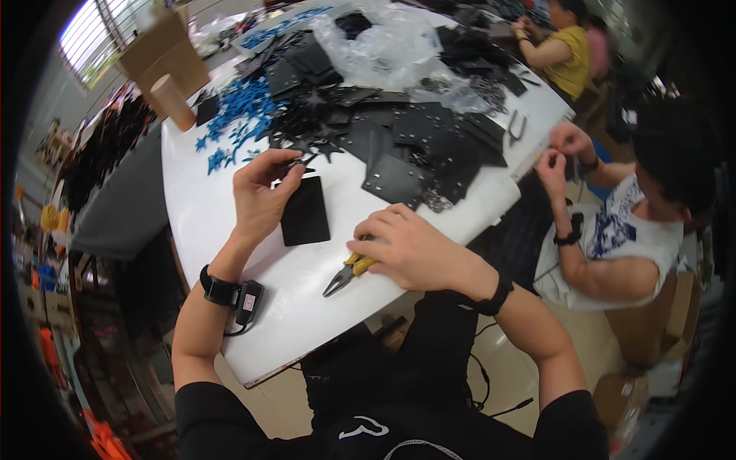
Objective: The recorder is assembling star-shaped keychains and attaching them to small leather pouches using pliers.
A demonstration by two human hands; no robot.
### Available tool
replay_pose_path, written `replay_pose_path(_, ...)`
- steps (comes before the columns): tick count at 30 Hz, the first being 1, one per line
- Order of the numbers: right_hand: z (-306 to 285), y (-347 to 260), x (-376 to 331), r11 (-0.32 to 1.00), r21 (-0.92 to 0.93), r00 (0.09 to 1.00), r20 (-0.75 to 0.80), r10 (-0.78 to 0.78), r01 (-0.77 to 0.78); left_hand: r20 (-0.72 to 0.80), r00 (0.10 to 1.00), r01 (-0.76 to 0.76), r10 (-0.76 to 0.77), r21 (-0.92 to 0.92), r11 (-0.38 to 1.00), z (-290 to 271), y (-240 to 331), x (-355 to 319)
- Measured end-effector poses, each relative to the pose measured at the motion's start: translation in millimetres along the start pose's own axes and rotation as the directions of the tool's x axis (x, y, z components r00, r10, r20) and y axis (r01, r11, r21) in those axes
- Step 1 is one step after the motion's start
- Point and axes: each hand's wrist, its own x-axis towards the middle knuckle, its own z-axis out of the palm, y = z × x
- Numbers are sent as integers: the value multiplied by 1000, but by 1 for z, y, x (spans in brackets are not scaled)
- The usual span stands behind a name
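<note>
My left hand (264, 192) is raised over the white table (268, 330), thumb and fingers pinched together. A small dark piece pokes out at the fingertips, too small to name. Just right of that hand, a black rectangular piece (306, 215) lies flat on the tabletop. My right hand (410, 247) curls around the yellow handles of a pair of pliers (339, 280). Their grey jaws point down and left over the table, near its front edge. Part of the handles is hidden under my fingers.
Black panels with metal studs (429, 146) and star-shaped black pieces (318, 142) are heaped beyond my hands. Blue pieces (241, 115), clear plastic bags (383, 46) and another pair of pliers (516, 126) lie farther off. A co-worker (613, 230) sits at the right, another (563, 50) behind.
</note>
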Motion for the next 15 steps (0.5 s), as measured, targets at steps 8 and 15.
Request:
replay_pose_path(8,-36,-74,-70,662,455,781,134,610,-596,31,999,9,-7,-57,998,7,4,0)
replay_pose_path(15,-38,-117,-194,301,817,384,-107,917,-492,139,990,-7,27,-144,990,26,24,-20)
